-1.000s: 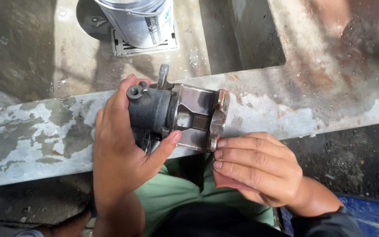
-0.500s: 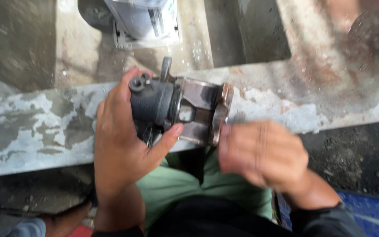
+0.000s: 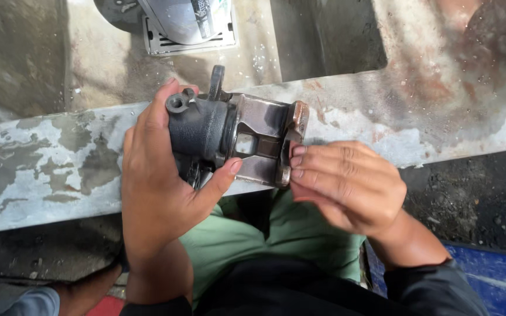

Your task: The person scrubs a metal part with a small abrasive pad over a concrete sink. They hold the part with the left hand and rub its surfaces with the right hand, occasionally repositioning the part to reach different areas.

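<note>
Brake caliper (image 3: pixel 229 140) at frame centre, propped over a worn grey ledge (image 3: pixel 48 169). Cylinder end is wrapped tight by the left hand (image 3: pixel 159 187), steadying it. Right hand (image 3: pixel 346 184), fingers together, is pressed against its rusty bracket end.

I see only one label (image 3: pixel 205 8): a narrow dark strip with pale print on the grey metal cylinder (image 3: pixel 177 20) at the top edge.
</note>
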The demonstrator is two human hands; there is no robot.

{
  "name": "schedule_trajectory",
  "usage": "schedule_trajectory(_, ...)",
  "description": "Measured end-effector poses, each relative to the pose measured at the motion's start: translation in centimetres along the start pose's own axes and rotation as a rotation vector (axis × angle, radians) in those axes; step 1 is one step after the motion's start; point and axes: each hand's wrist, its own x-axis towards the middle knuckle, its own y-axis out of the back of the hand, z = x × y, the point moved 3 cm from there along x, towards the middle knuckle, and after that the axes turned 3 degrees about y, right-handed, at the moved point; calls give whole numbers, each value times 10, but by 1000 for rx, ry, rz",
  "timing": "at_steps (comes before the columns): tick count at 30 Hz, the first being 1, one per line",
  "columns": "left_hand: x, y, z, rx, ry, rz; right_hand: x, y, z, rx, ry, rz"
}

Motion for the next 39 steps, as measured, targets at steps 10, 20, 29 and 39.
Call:
schedule_trajectory(10,7,2,6,18,-36,35,2,0,-4,7,116,24)
schedule_trajectory(20,8,2,8,-9,12,-6,2,0,2,5,-59,122)
schedule_trajectory(29,3,-1,0,-23,-39,13,-23,7,13,295,-526,408)
schedule_trajectory(39,3,-2,-2,-7,-24,18,-14,-2,30,462,-639,547)
